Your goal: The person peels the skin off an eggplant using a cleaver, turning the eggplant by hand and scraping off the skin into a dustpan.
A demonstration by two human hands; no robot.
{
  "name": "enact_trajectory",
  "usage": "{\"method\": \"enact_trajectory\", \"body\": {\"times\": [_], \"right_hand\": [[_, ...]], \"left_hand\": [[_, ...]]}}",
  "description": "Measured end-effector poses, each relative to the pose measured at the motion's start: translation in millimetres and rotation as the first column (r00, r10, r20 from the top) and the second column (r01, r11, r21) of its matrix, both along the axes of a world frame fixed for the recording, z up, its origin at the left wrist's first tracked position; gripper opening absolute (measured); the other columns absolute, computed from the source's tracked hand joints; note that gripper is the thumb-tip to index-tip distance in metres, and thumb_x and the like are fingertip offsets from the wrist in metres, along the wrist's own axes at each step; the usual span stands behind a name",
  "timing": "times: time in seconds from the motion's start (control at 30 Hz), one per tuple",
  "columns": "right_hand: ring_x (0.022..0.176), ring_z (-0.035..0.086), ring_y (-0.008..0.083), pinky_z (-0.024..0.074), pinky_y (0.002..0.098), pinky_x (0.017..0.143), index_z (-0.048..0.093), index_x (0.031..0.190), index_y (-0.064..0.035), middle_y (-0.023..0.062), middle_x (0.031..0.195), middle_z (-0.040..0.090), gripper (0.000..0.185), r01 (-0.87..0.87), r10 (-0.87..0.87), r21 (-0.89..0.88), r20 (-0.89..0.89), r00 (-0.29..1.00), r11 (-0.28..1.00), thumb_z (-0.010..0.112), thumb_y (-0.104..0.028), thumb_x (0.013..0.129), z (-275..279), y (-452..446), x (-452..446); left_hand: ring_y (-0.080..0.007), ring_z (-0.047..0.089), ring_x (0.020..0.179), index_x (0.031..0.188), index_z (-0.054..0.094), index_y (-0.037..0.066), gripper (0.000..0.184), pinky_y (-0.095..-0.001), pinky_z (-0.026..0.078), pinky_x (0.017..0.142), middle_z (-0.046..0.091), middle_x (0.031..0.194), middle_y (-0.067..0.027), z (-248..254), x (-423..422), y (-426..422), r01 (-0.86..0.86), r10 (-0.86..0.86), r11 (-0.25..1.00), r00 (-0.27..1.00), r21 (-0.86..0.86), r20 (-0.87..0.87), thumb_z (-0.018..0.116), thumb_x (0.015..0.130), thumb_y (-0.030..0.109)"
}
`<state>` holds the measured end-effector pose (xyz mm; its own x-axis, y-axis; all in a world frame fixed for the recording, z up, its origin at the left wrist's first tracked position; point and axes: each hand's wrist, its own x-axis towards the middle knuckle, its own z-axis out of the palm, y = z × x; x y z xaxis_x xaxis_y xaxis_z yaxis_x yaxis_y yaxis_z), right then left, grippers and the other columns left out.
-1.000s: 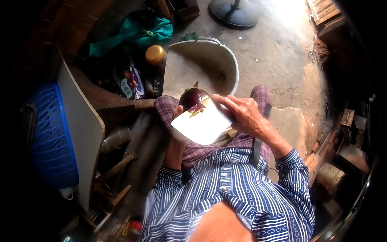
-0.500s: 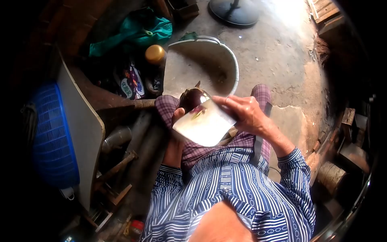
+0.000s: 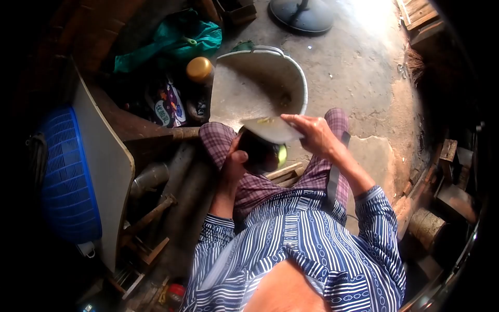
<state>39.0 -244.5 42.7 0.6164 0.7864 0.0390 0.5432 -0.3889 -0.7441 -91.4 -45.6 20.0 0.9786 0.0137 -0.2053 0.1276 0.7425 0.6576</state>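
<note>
A dark purple eggplant (image 3: 260,154) rests in my left hand (image 3: 235,164), above my lap. My fingers are closed around its left side, and a pale green cut patch shows at its right end. With my right hand (image 3: 316,136) I hold a broad-bladed cleaver (image 3: 275,132), gripped near the blade's right end; its handle is hidden by the hand. The blade lies over the upper part of the eggplant, and whether it touches the skin I cannot tell. Small greenish bits stick to the blade.
A pale bucket (image 3: 305,88) stands on the concrete floor just beyond my knees. To its left are a jar with a golden lid (image 3: 199,69) and a green plastic bag (image 3: 202,40). A board (image 3: 106,156) and blue basket (image 3: 70,171) stand at the left. A round black base (image 3: 301,18) is ahead.
The cleaver has moved up and tilted from nearly face-on to a flatter view. The eggplant has turned and come lower, its stem no longer showing, its cut end now to the right.
</note>
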Motion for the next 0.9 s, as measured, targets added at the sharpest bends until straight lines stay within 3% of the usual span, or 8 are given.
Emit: {"method": "enact_trajectory", "body": {"times": [0.03, 0.17, 0.23, 0.3, 0.4, 0.67, 0.77, 0.9], "right_hand": [[0.089, 0.066, 0.0291, 0.0550, 0.0351, 0.076, 0.055, 0.120, -0.0084, 0.0164, 0.107, 0.064, 0.059, -0.001, -0.002, -0.047, -0.058, 0.998, 0.999, 0.063, 0.012, 0.066, -9.4, -1.3, 5.2], [0.082, 0.065, 0.0303, 0.0553, 0.0341, 0.071, 0.056, 0.117, -0.0107, 0.0136, 0.098, 0.066, 0.049, 0.080, -0.076, 0.032, -0.101, 0.992, 0.996, 0.061, 0.005, 0.071, -6.2, -8.9, 1.8], [0.081, 0.066, 0.0282, 0.0559, 0.0345, 0.071, 0.056, 0.118, -0.0102, 0.0125, 0.099, 0.066, 0.051, 0.009, -0.013, 0.136, 0.023, 1.000, 0.991, 0.064, 0.005, 0.069, 27.0, -7.3, -3.8], [0.072, 0.066, 0.0249, 0.0553, 0.0344, 0.060, 0.051, 0.125, -0.0128, 0.0093, 0.089, 0.065, 0.060, -0.078, 0.071, 0.139, 0.056, 0.996, 0.987, 0.068, -0.001, 0.068, 41.8, -7.2, -13.1], [0.061, 0.062, 0.0217, 0.0472, 0.0322, 0.047, 0.048, 0.128, -0.0154, 0.0046, 0.077, 0.059, 0.060, -0.117, 0.101, 0.075, 0.194, 0.976, 0.990, 0.070, -0.014, 0.072, 51.2, -6.7, -16.6], [0.062, 0.062, 0.0202, 0.0468, 0.0320, 0.047, 0.048, 0.127, -0.0149, 0.0043, 0.076, 0.058, 0.055, -0.104, 0.097, 0.024, 0.214, 0.972, 0.994, 0.067, -0.015, 0.076, 51.5, -5.0, -22.7], [0.063, 0.063, 0.0204, 0.0477, 0.0323, 0.048, 0.048, 0.126, -0.0145, 0.0049, 0.076, 0.058, 0.053, -0.055, 0.046, 0.034, 0.212, 0.976, 0.998, 0.067, -0.015, 0.076, 40.5, -6.5, -22.0], [0.075, 0.065, 0.0292, 0.0536, 0.0360, 0.059, 0.052, 0.122, -0.0134, 0.0102, 0.090, 0.064, 0.047, 0.053, -0.058, 0.053, 0.101, 0.993, 0.997, 0.063, -0.005, 0.076, 18.7, -1.9, -10.6]], "left_hand": [[-0.0246, 0.054, 0.110, 0.130, 0.040, -0.003, 0.085, -0.0345, 0.043, 0.096, 0.055, 0.120, -0.0134, 4.7, -0.4, -2.1, 0.022, -0.022, 0.998, 1.000, 0.056, -0.009, 0.069, 0.060, 0.036], [-0.0229, 0.053, 0.110, 0.130, 0.040, -0.003, 0.087, -0.0329, 0.042, 0.096, 0.053, 0.121, -0.0121, 12.8, 2.4, 2.5, -0.019, 0.034, 0.983, 0.996, 0.182, -0.081, 0.070, 0.060, 0.039], [-0.0221, 0.053, 0.110, 0.130, 0.040, -0.003, 0.089, -0.0324, 0.042, 0.095, 0.053, 0.121, -0.0119, 8.8, 3.9, 7.0, 0.021, -0.018, 0.995, 0.999, 0.099, -0.032, 0.073, 0.062, 0.043], [-0.0226, 0.054, 0.111, 0.131, 0.040, -0.002, 0.084, -0.0337, 0.044, 0.095, 0.054, 0.121, -0.0121, -47.1, -3.4, 17.3, -0.001, -0.010, 0.990, 0.997, 0.138, 0.083, 0.073, 0.071, 0.047], [-0.0229, 0.054, 0.111, 0.131, 0.040, -0.001, 0.081, -0.0348, 0.044, 0.095, 0.053, 0.123, -0.0123, 22.1, 6.2, 0.5, -0.025, 0.027, 0.999, 0.999, 0.030, -0.043, 0.074, 0.072, 0.043], [-0.0226, 0.055, 0.107, 0.126, 0.043, 0.000, 0.071, -0.0331, 0.046, 0.092, 0.054, 0.119, -0.0121, 8.0, 12.0, -1.7, 0.043, -0.012, 0.958, 0.994, -0.284, 0.109, 0.072, 0.073, 0.037], [-0.0237, 0.055, 0.108, 0.126, 0.043, 0.000, 0.074, -0.0339, 0.046, 0.092, 0.054, 0.118, -0.0132, 1.8, -0.6, -1.0, 0.034, -0.071, 0.951, 0.991, -0.309, -0.111, 0.071, 0.072, 0.041], [-0.0270, 0.051, 0.116, 0.132, 0.036, -0.003, 0.083, -0.0374, 0.040, 0.100, 0.050, 0.127, -0.0172, -0.6, -5.6, -4.3, -0.037, 0.037, 0.999, 0.999, 0.003, -0.033, 0.068, 0.064, 0.031]]}}
